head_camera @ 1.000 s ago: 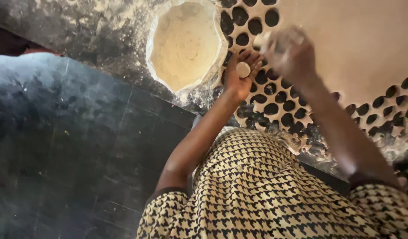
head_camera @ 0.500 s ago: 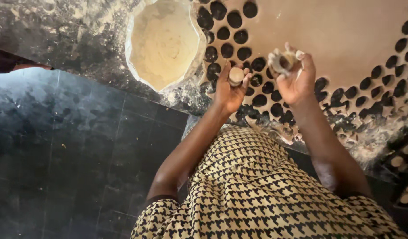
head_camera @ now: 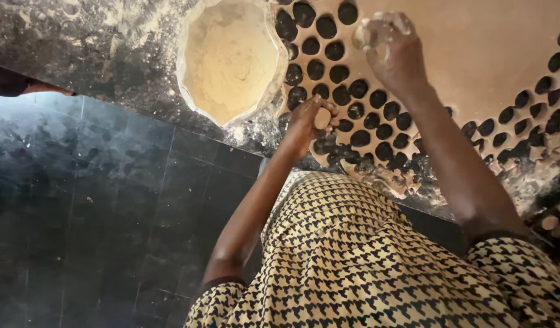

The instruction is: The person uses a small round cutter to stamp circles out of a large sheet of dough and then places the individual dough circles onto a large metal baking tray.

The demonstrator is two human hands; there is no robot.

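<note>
Left hand (head_camera: 309, 121) closed on 1 small round tan dough disc (head_camera: 322, 118), at near edge of rolled tan dough sheet (head_camera: 474, 54). Right hand (head_camera: 394, 51) farther out, clamped on small clear round cutter (head_camera: 365, 36), pressed on sheet's uncut area, nearer than left hand.

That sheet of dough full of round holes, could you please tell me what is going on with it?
A person in a houndstooth garment is cutting small discs from a rolled dough sheet on a dark, floured counter. The right hand presses a small round cutter into the sheet; the left hand holds a cut dough disc. A bag of flour stands open beside the sheet.
</note>
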